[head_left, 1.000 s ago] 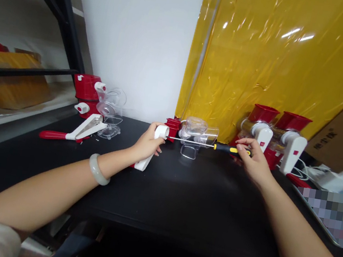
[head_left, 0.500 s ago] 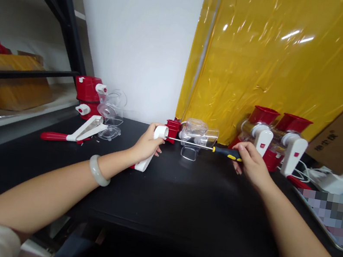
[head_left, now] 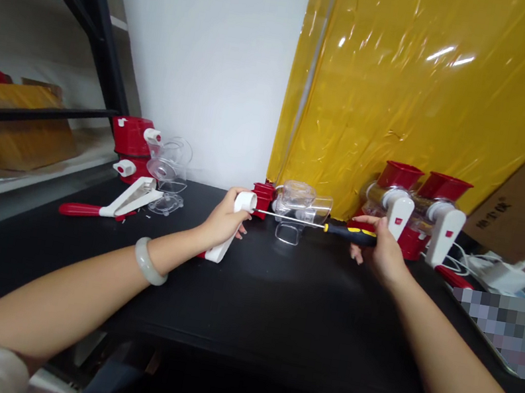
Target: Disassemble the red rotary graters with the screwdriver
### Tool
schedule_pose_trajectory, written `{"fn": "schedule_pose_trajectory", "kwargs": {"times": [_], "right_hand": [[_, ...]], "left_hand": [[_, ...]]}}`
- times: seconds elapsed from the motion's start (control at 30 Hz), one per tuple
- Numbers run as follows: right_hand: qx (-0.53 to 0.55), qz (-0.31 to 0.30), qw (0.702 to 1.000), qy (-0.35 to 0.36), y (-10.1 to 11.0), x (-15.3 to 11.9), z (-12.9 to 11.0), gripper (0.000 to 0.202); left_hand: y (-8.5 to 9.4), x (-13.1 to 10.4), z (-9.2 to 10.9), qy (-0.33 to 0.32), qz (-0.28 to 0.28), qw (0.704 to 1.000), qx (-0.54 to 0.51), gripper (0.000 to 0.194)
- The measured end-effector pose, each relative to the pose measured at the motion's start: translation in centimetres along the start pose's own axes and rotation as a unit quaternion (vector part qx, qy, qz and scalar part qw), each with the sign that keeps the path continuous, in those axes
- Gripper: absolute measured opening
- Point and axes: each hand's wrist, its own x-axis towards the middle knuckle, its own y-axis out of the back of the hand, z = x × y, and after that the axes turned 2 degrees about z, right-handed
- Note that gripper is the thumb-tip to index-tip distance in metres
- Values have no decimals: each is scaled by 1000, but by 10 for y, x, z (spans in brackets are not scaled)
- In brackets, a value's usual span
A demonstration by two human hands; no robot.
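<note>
My left hand (head_left: 227,219) is closed around a white crank handle (head_left: 218,249) with a red grip, held above the black table. A screwdriver (head_left: 351,233) with a black and yellow handle lies level in my right hand (head_left: 377,248), its handle between the thumb and fingers. The long metal shaft points left, and its tip reaches the round white end of the crank. Whether the tip sits on a screw is hidden. Behind the shaft stand a clear plastic housing (head_left: 299,196) and a small red part (head_left: 262,198).
Two assembled red-and-white rotary graters (head_left: 399,206) stand at the right, near a white charger (head_left: 505,277) with cables. At the left are stacked red bases (head_left: 132,138), clear parts (head_left: 170,168) and another crank handle (head_left: 107,204). The black table (head_left: 272,319) runs along the front.
The screwdriver handle has turned, showing its yellow stripe higher, and the fingers of my right hand have shifted around it. My left hand keeps its hold on the crank handle.
</note>
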Motion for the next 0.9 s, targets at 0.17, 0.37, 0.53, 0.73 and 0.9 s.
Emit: {"fn": "schedule_pose_trajectory", "kwargs": {"times": [0.17,0.37,0.53,0.73,0.9], "right_hand": [[-61,7,998,17,4,-3,-3,36],[35,-11,997,66,2,-2,-3,39],[35,-16,999,34,0,-4,-6,35],[-81,-20,996,-11,3,-6,-8,44],[-45,0,998,39,4,-3,-3,37]], "left_hand": [[1,0,-2,-4,-5,1000,6,50],[1,2,-2,-6,0,1000,5,51],[1,2,-3,0,-3,1000,6,52],[0,0,-1,-1,-3,1000,8,52],[1,1,0,6,9,1000,10,50]]}}
